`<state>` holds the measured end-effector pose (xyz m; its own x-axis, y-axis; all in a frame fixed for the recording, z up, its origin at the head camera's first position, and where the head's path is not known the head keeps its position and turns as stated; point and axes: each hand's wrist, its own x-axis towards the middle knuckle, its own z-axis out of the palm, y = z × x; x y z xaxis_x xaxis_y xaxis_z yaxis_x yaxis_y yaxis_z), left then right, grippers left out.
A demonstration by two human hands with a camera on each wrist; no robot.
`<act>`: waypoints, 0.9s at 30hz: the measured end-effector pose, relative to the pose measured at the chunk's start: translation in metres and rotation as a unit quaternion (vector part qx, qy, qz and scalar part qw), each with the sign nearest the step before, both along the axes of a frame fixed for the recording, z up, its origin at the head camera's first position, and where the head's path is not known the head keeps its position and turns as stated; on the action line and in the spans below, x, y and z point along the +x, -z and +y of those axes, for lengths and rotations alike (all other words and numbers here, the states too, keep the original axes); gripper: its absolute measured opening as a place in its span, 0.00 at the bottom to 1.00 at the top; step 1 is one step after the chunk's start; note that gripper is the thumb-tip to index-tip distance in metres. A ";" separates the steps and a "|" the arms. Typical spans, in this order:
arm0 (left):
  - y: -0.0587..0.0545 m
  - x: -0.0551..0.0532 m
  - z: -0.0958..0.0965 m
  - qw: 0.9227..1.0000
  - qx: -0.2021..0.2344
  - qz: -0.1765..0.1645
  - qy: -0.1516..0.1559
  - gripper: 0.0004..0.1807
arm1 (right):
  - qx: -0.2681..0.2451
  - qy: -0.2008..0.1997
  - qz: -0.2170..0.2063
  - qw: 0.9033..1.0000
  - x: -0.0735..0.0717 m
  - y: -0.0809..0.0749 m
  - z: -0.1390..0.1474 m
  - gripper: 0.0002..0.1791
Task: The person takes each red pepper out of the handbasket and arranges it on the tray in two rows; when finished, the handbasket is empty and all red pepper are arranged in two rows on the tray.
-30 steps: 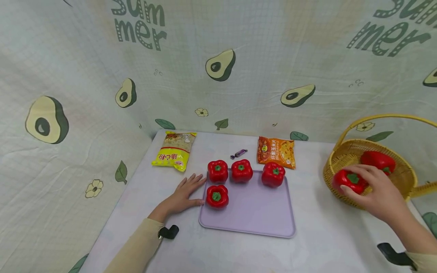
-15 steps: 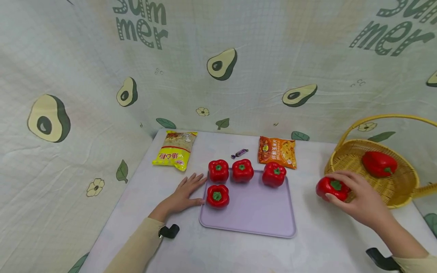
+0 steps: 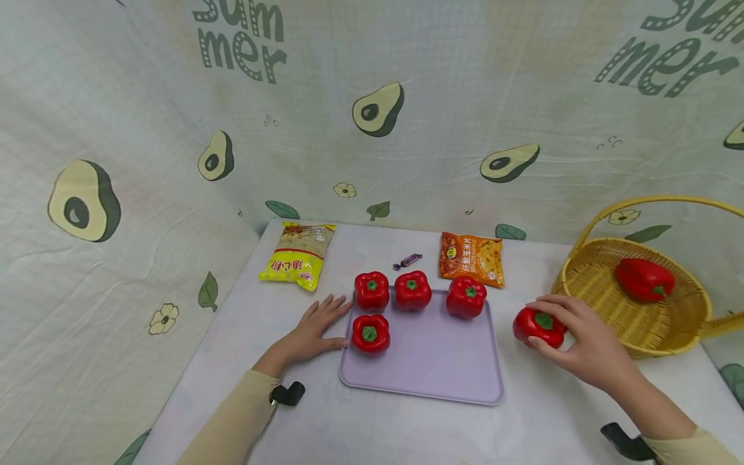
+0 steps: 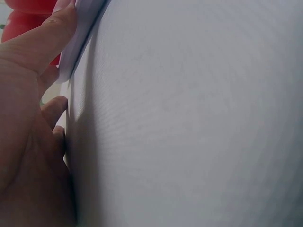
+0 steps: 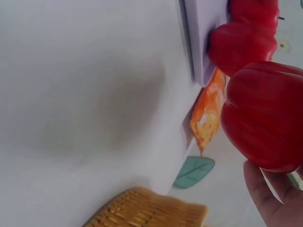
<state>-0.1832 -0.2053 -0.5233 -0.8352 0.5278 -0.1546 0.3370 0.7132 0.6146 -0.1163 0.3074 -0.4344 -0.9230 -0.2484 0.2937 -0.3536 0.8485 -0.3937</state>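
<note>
My right hand (image 3: 587,342) grips a red bell pepper (image 3: 539,327) with a green stem, between the tray and the basket. In the right wrist view that bell pepper (image 5: 267,116) hangs above the white table. Flat on the table, my left hand (image 3: 310,334) has its fingers spread, with the thumb at the left edge of the lilac tray (image 3: 436,361). The left wrist view shows the thumb (image 4: 57,28) against the tray's side. Several red bell peppers stand on the tray, three along its far edge and one front-left pepper (image 3: 371,334) near my thumb.
A yellow wicker basket (image 3: 633,329) with a tall handle stands at the right, one red bell pepper (image 3: 644,279) inside. Behind the tray lie a yellow food bag (image 3: 298,256), a purple wrapped candy (image 3: 408,261) and an orange snack bag (image 3: 471,259). A printed cloth hangs behind the table.
My right hand has carried the bell pepper out from over the basket, leftward toward the tray. The left hand and the peppers on the tray have stayed put.
</note>
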 end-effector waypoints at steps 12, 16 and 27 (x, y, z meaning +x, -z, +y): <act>-0.003 0.001 0.000 1.000 0.012 0.007 0.002 0.48 | 0.011 -0.040 -0.004 0.999 -0.004 0.010 -0.025 0.33; -0.003 0.001 0.000 1.000 0.011 0.006 0.002 0.48 | 0.013 -0.047 -0.006 0.999 -0.005 0.010 -0.033 0.33; -0.002 0.001 0.000 1.000 0.009 0.008 0.002 0.48 | 0.030 -0.072 0.000 0.997 -0.006 0.018 -0.053 0.33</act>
<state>-0.1826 -0.2054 -0.5213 -0.8352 0.5339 -0.1319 0.3492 0.7001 0.6228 -0.1224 0.2540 -0.4528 -0.8769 -0.3949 0.2739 -0.4728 0.8110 -0.3445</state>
